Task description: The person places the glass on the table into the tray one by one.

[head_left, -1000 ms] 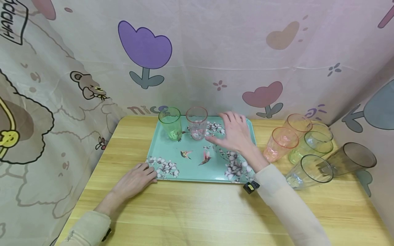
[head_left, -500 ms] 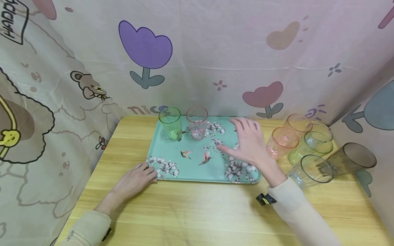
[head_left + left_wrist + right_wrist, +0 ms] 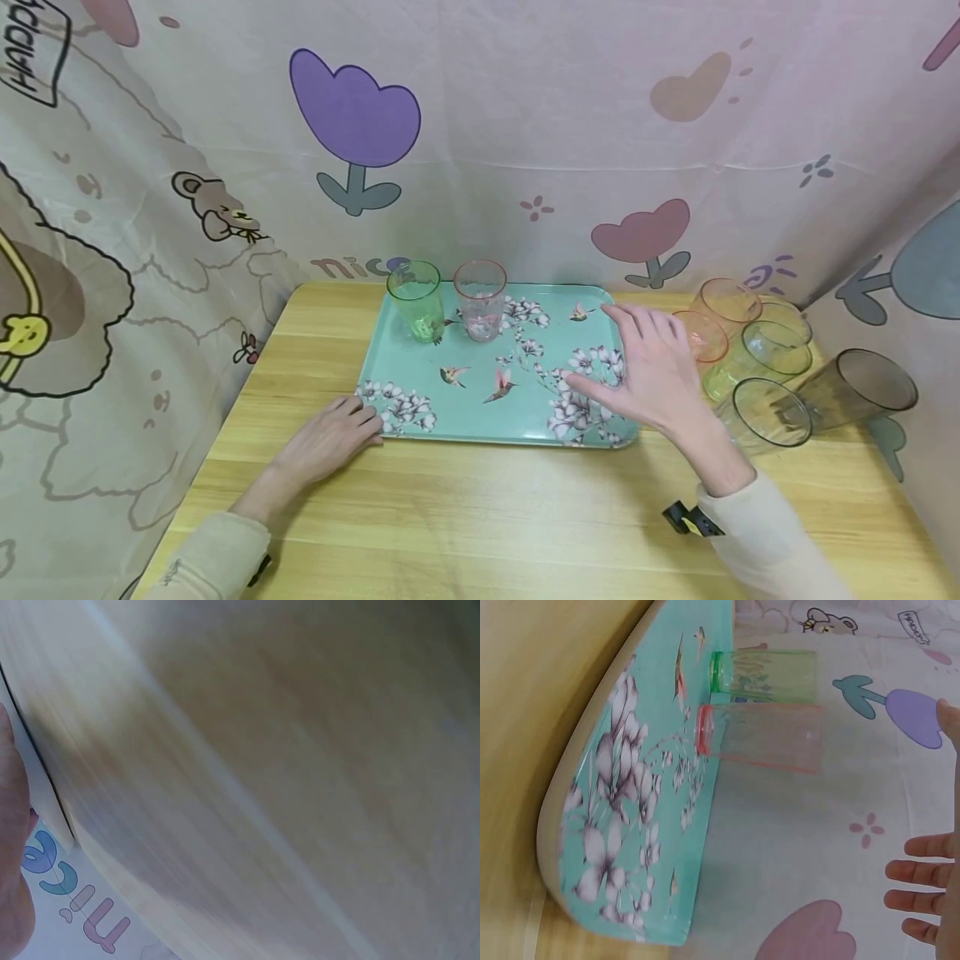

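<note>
My right hand (image 3: pixel 656 368) hangs in the air by the 3 o'clock edge of the tray (image 3: pixel 468 417), taking the tray's centre as the hub and 12 as straight away from me; its fingers are extended, the thumb set well apart from them, and it has hold of nothing; my left hand (image 3: pixel 327 442) rests at the 8 o'clock corner, its fingers close together and loosely bent against the rim; a black device (image 3: pixel 693 518) shows beside my right sleeve (image 3: pixel 772 533).

The tray, turquoise with printed blossoms and birds, lies flat on the wooden table (image 3: pixel 480 525); on it, towards 10 o'clock, a green cup (image 3: pixel 422 312) stands upright; just beside it, near 12, stands a pink-rimmed clear cup (image 3: pixel 480 308).

Off the tray, towards 3 o'clock, more cups stand close together; nearest my right hand is a red-rimmed cup (image 3: pixel 702 336), partly hidden behind my fingers; behind it is an orange cup (image 3: pixel 726 302); to their right is a yellow-green cup (image 3: pixel 757 364), with a half-hidden cup (image 3: pixel 791 323) behind it, its colour hard to tell; nearer me are a dark-rimmed clear cup (image 3: pixel 768 417) and, outermost, a smoky grey cup (image 3: pixel 843 392).

Past the table, at 12 o'clock, hangs a pale cloth (image 3: pixel 487 83) bearing a purple tulip (image 3: pixel 356 112).
</note>
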The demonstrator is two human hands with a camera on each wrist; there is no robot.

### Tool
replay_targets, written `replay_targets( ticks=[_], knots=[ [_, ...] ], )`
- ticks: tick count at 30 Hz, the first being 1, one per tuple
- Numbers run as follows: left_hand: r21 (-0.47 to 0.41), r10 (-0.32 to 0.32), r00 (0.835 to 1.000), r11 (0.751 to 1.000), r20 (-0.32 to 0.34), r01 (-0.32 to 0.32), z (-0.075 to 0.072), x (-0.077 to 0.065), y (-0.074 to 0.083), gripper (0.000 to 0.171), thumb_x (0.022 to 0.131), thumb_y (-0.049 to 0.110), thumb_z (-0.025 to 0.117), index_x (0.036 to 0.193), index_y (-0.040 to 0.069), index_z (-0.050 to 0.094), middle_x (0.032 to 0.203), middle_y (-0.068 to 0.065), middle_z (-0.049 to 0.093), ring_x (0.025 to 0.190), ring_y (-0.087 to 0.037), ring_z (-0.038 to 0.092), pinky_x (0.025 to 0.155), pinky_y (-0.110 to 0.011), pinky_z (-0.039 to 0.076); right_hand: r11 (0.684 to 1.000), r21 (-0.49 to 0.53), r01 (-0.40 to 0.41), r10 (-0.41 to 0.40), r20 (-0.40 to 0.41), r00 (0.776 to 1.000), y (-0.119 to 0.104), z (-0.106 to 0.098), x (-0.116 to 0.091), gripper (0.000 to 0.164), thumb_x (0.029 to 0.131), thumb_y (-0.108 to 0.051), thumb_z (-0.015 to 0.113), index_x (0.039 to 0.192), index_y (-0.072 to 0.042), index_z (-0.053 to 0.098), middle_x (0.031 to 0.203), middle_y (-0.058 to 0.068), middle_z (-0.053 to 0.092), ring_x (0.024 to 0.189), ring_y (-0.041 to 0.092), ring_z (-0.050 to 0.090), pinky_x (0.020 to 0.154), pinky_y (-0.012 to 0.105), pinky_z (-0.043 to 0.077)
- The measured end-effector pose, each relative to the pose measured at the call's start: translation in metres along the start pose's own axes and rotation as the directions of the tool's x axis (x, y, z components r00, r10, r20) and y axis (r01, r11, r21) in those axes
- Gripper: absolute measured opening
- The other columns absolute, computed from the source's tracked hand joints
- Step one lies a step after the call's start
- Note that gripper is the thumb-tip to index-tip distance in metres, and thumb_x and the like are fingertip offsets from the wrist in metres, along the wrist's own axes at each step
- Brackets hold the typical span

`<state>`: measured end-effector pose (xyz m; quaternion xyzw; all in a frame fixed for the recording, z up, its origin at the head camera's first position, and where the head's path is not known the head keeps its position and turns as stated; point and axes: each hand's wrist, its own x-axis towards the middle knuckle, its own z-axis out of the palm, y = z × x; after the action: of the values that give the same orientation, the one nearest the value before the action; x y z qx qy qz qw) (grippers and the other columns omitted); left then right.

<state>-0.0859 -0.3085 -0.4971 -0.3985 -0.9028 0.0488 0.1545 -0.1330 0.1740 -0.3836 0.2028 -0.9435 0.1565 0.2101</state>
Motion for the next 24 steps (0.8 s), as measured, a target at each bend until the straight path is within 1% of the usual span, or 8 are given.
replay_targets(
  ticks=[3, 9, 12, 15, 17, 18, 20, 24],
  knots=[
    [0.002, -0.003, 1.0, 1.0, 0.003, 0.003, 0.0, 0.0, 0.0, 0.023, 0.096, 0.038, 0.066, 0.093, 0.018, 0.057, 0.087, 0.005, 0.055, 0.086, -0.017, 0.051, 0.087, -0.039, 0.054, 1.0, -0.012, 0.005, -0.005, -0.013, 1.0, 0.003, -0.006, -0.006, 0.107, 0.074, -0.084, 0.065, 0.147, -0.007, 0.055, 0.141, 0.017, 0.063, 0.127, 0.04, 0.057, 0.105, 0.059, 0.041],
    [0.002, -0.001, 1.0, 1.0, 0.01, 0.001, -0.001, 0.0, 0.0, 0.022, 0.096, 0.039, 0.066, 0.093, 0.018, 0.057, 0.087, 0.005, 0.055, 0.085, -0.017, 0.051, 0.087, -0.038, 0.054, 1.0, -0.026, 0.001, -0.002, -0.039, 0.999, 0.011, -0.021, -0.02, 0.107, 0.067, -0.076, 0.074, 0.145, -0.005, 0.056, 0.14, 0.019, 0.063, 0.127, 0.04, 0.056, 0.105, 0.059, 0.038],
    [0.004, 0.001, 1.0, 1.0, 0.009, -0.001, -0.001, 0.0, 0.0, 0.023, 0.096, 0.038, 0.066, 0.093, 0.018, 0.057, 0.087, 0.005, 0.055, 0.085, -0.017, 0.051, 0.086, -0.038, 0.054, 0.999, -0.038, -0.009, 0.007, -0.057, 0.998, 0.017, -0.029, -0.026, 0.106, 0.066, -0.075, 0.076, 0.144, -0.005, 0.057, 0.138, 0.019, 0.064, 0.125, 0.042, 0.056, 0.102, 0.059, 0.038],
    [0.006, 0.003, 1.0, 1.0, 0.007, -0.003, -0.001, 0.0, 0.0, 0.023, 0.097, 0.039, 0.065, 0.093, 0.018, 0.057, 0.087, 0.005, 0.056, 0.085, -0.017, 0.051, 0.086, -0.038, 0.054, 0.998, -0.056, -0.016, 0.011, -0.089, 0.996, 0.025, -0.036, -0.032, 0.106, 0.066, -0.08, 0.072, 0.141, -0.005, 0.059, 0.137, 0.018, 0.064, 0.121, 0.044, 0.056, 0.098, 0.059, 0.039],
    [0.007, 0.003, 1.0, 1.0, 0.007, -0.003, -0.001, 0.0, 0.0, 0.023, 0.097, 0.039, 0.065, 0.093, 0.018, 0.057, 0.087, 0.005, 0.056, 0.085, -0.017, 0.051, 0.087, -0.038, 0.054, 0.998, -0.064, -0.024, 0.017, -0.112, 0.994, 0.03, -0.041, -0.037, 0.108, 0.069, -0.087, 0.065, 0.139, -0.005, 0.06, 0.135, 0.019, 0.065, 0.119, 0.045, 0.057, 0.097, 0.059, 0.038],
    [0.006, 0.003, 1.0, 1.0, 0.007, -0.003, -0.001, 0.0, 0.0, 0.023, 0.097, 0.039, 0.065, 0.093, 0.018, 0.057, 0.087, 0.005, 0.056, 0.085, -0.017, 0.051, 0.087, -0.038, 0.054, 0.997, -0.069, -0.027, 0.018, -0.125, 0.992, 0.033, -0.043, -0.04, 0.111, 0.07, -0.092, 0.059, 0.139, -0.005, 0.061, 0.135, 0.019, 0.066, 0.117, 0.046, 0.057, 0.096, 0.06, 0.038],
    [0.004, 0.004, 1.0, 1.0, 0.005, -0.004, -0.001, 0.0, 0.001, 0.023, 0.098, 0.038, 0.064, 0.093, 0.018, 0.057, 0.087, 0.005, 0.055, 0.085, -0.017, 0.051, 0.087, -0.038, 0.054, 0.996, -0.08, -0.034, 0.024, -0.133, 0.991, 0.039, -0.047, -0.046, 0.112, 0.071, -0.094, 0.055, 0.138, -0.004, 0.061, 0.133, 0.02, 0.066, 0.116, 0.047, 0.057, 0.095, 0.06, 0.038],
    [-0.006, 0.0, 1.0, 1.0, 0.012, 0.0, -0.001, 0.001, 0.001, 0.022, 0.097, 0.038, 0.065, 0.093, 0.018, 0.057, 0.088, 0.005, 0.056, 0.085, -0.017, 0.051, 0.089, -0.039, 0.054, 0.992, -0.106, -0.066, 0.052, -0.128, 0.99, 0.053, -0.055, -0.058, 0.117, 0.069, -0.098, 0.052, 0.139, -0.004, 0.061, 0.13, 0.023, 0.066, 0.114, 0.049, 0.057, 0.092, 0.06, 0.038]
  ],
)
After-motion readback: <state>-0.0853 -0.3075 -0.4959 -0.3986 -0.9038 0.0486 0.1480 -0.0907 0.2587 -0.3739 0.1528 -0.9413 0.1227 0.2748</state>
